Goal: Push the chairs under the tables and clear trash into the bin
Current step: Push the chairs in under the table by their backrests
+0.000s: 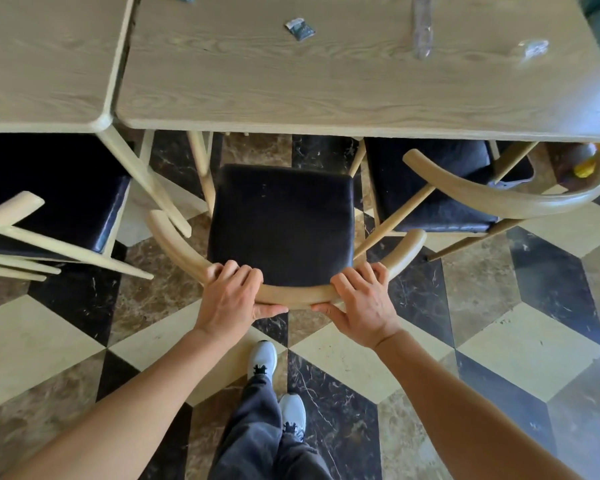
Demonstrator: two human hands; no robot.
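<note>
I see the left chair [54, 216] far left of my left grip [231, 301], its dark seat partly under the left desk [45, 64]. My left grip is wrapped around the curved backrest rail [293, 294] of the centre chair [281, 223], fingers over the top, thumb underneath. The centre chair's black seat lies directly ahead of both grips, between them; its front edge stands just short of the right desk [326, 84] edge, so the seat is not yet under the desk. My right grip [364, 304] is clamped on the same rail, just right of the left grip, fingers over the top, thumb below. On the right desk, well ahead of the grips, lie a small torn wrapper [300, 28], a long clear plastic sleeve [422, 26] and a crumpled clear wrapper [533, 48]. Right of my right grip stands the right chair [444, 188], its seat partly under the desk, its curved rail angled. The floor [534, 334] below the grips is patterned marble tile.
</note>
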